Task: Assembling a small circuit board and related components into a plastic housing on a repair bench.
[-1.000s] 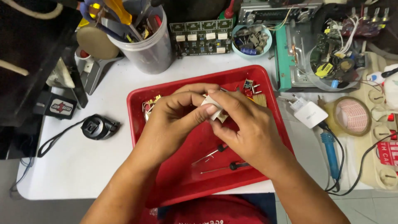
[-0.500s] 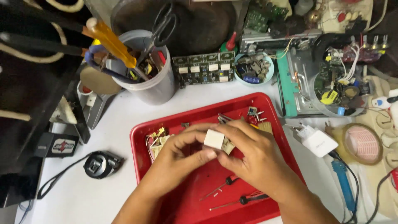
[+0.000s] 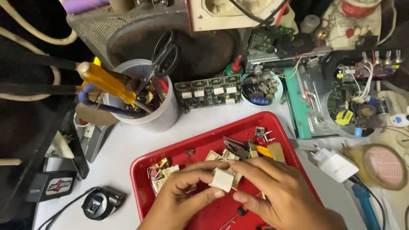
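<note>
The small white plastic block (image 3: 222, 179) sits above the red tray (image 3: 204, 145), pinched between both hands. The left hand (image 3: 183, 194) clamps it with thumb below and fingers above; the right hand (image 3: 277, 191) closes its fingertips on the block's right edge. It could slip among the loose parts (image 3: 164, 170) if either grip loosens.

A single head-worn view looks steeply down on the bench (image 3: 123, 149) from close above, facing 12 o'clock toward the cluttered back edge; the red tray (image 3: 255, 127) sits low-centre, its 6 o'clock edge probably cropped.
</note>
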